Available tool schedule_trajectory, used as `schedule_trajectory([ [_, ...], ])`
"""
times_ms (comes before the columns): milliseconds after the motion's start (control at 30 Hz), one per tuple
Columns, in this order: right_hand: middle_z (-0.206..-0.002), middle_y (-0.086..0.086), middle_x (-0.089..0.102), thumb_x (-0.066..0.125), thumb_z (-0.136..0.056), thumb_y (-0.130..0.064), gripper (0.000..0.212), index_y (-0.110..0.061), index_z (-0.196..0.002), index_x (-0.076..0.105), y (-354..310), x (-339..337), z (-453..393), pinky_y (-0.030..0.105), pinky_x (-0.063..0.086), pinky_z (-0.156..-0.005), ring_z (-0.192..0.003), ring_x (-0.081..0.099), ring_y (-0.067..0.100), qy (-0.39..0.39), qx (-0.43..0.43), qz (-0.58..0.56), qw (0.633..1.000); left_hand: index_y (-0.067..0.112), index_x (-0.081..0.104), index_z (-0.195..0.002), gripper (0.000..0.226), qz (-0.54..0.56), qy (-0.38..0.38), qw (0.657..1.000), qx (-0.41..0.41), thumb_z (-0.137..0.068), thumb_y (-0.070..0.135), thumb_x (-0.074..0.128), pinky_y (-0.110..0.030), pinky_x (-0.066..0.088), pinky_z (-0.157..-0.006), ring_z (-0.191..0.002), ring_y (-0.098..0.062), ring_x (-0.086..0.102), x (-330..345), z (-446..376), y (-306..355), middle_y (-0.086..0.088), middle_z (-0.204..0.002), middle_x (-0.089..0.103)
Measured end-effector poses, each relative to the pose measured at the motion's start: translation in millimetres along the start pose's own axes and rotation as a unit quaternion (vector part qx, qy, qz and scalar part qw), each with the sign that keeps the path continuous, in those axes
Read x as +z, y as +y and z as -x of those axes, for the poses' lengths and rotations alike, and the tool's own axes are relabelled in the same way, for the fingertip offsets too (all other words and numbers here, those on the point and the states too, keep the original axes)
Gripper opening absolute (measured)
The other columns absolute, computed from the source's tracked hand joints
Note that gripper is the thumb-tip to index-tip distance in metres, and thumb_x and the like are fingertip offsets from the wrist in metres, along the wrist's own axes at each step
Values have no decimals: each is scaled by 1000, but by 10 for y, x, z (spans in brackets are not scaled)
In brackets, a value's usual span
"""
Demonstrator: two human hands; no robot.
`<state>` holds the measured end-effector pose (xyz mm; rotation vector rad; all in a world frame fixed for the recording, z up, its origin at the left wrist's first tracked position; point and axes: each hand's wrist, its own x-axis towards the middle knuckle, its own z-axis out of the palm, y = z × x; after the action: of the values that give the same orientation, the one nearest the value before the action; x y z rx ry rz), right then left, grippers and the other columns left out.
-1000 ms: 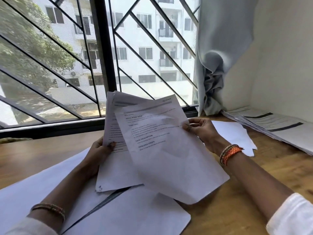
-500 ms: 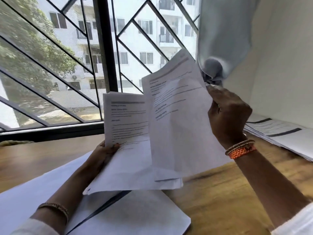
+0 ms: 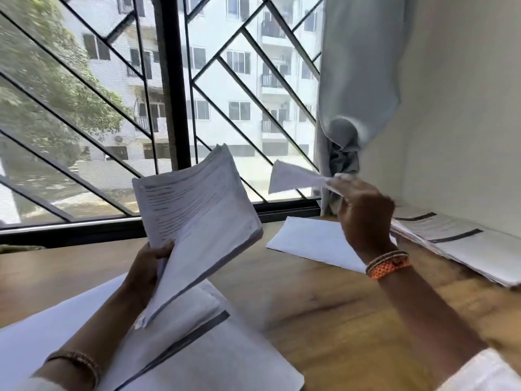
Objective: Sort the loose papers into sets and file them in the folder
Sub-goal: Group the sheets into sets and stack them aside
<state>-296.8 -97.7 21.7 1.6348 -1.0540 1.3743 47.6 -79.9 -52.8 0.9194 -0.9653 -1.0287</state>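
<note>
The left hand (image 3: 149,266) grips a sheaf of printed papers (image 3: 197,218) by its lower left edge, thumb curled over the front sheet, and holds the sheaf tilted above the wooden table (image 3: 324,306). Lines of print and a heading run across the top page, but the lettering is too blurred to read. The right hand (image 3: 363,218) is raised with its back to the camera, fingers closed on a single sheet (image 3: 293,177) that sticks out leftward from it; the sheet is smeared by motion and its lower part is hidden behind the hand (any print on it cannot be made out). Below the left hand and forearm lie large white sheets (image 3: 211,356) with a dark stripe across one, their lower edges cut off by the frame. Just beyond the right wrist, a blank sheet (image 3: 310,241) lies flat on the table. To the right of the right hand, a fanned stack (image 3: 465,246) with dark bars rests along the wall, partly cut off at the frame's edge, its text illegible. Which of these, if any, is the folder cannot be told. A pale curtain (image 3: 352,94) hangs above the right hand.
</note>
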Motion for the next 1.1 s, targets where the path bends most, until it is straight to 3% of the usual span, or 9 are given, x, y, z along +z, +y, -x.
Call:
schedule_trajectory([
  [133, -83, -1, 70, 48, -69, -4, 31, -20, -82, 71, -390, 298, 503, 28, 49, -42, -66, 69, 25, -195, -89, -36, 976, 10, 57, -100, 20, 13, -32, 999, -7, -95, 3, 39, -26, 56, -51, -58, -12, 67, 134, 52, 59, 2, -70, 72],
  [267, -81, 0, 70, 52, -70, -9, 29, -21, -87, 72, -1046, 287, 684, 24, 51, -52, -68, 66, 21, -238, -108, -163, 951, 7, 59, -101, 22, 26, -59, 998, -21, -94, 2, 39, -24, 56, -54, -61, -13, 68, 287, 66, 83, -1, -74, 73],
  [333, -97, 9, 69, 65, -79, -11, 26, -19, -104, 64, -1338, 216, 659, 38, 56, -78, -90, 65, 29, -309, -35, -340, 887, 8, 60, -99, 22, 27, -66, 997, -21, -94, 1, 40, -23, 57, -56, -63, -13, 69, 342, 57, 113, -1, -75, 73],
  [433, -96, 12, 69, 65, -88, -9, 22, -5, -109, 63, -1297, 130, 477, 47, 55, -83, -90, 66, 32, -455, 101, -489, 737, 9, 59, -99, 21, -8, -33, 999, -28, -95, -1, 40, -21, 55, -52, -58, -10, 68, 378, 7, 137, 2, -69, 72],
  [533, -118, 11, 64, 49, -87, -38, 44, -10, -119, 62, -743, 233, 311, 35, 45, -94, -114, 58, 29, -448, 140, -195, 861, 3, 57, -113, 24, -36, 48, 997, -48, -95, -2, 43, -26, 57, -57, -65, -17, 67, 316, -31, -9, -4, -81, 71],
  [600, -132, 6, 57, 58, -84, -48, 52, -18, -127, 58, -268, 278, 362, 33, 42, -95, -123, 51, 27, -510, 193, -72, 835, 0, 54, -119, 26, -62, 92, 992, -65, -95, -3, 43, -34, 53, -70, -75, -25, 61, 293, 5, -147, -12, -101, 64],
  [700, -150, 16, 35, 50, -87, -58, 72, -14, -142, 38, 187, 317, 582, 43, 32, -108, -136, 34, 34, -657, 213, 54, 721, 5, 53, -122, 30, -140, 144, 979, -31, -95, -3, 44, -39, 46, -83, -90, -30, 57, 295, 42, -251, -13, -116, 59],
  [867, -134, 17, 51, 37, -99, -19, 36, -4, -132, 42, 259, 397, 657, 41, 41, -97, -121, 50, 34, -612, 183, 134, 758, 4, 52, -130, 37, -239, 168, 956, 4, -93, 3, 48, -44, 45, -98, -113, -36, 55, 291, 4, -311, -16, -123, 58],
  [1100, -126, 10, 56, 33, -89, -70, 73, -10, -124, 57, 54, 346, 517, 35, 46, -84, -115, 54, 28, -610, 93, 221, 755, 4, 50, -132, 39, -248, 173, 953, 0, -93, 3, 47, -45, 45, -101, -114, -36, 54, 294, -2, -316, -18, -128, 57],
])
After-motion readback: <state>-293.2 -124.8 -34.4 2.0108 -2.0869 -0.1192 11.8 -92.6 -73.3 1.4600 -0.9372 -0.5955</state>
